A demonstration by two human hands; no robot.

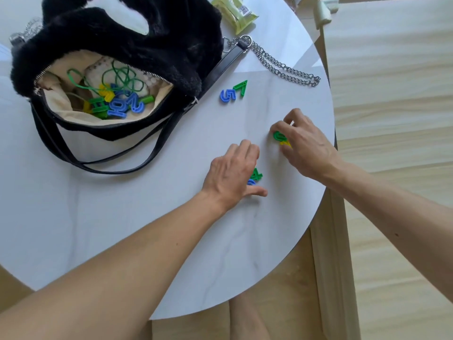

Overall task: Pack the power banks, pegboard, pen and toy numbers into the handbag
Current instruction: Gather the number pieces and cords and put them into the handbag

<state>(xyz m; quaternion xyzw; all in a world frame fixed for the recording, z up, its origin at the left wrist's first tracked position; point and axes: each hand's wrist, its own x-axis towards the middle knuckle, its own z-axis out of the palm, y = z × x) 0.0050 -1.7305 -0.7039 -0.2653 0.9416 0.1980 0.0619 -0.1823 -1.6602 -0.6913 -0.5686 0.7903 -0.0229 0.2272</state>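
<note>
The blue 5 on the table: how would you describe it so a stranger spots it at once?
Start at the black furry handbag on the white table. Right of its open mouth, two numbers lie side by side. The 5 is the blue one; its neighbour is a green 7.

The handbag (pixel 147 45) sits far left on the table (pixel 122 217), numbers (pixel 120 104) lying inside it. Just right of it a 5 (pixel 228 95) and a 7 (pixel 241 87) touch, the chain (pixel 289 69) behind them. Nearer, more numbers lie under the left hand (pixel 232 173) and right hand (pixel 304 146).
</note>
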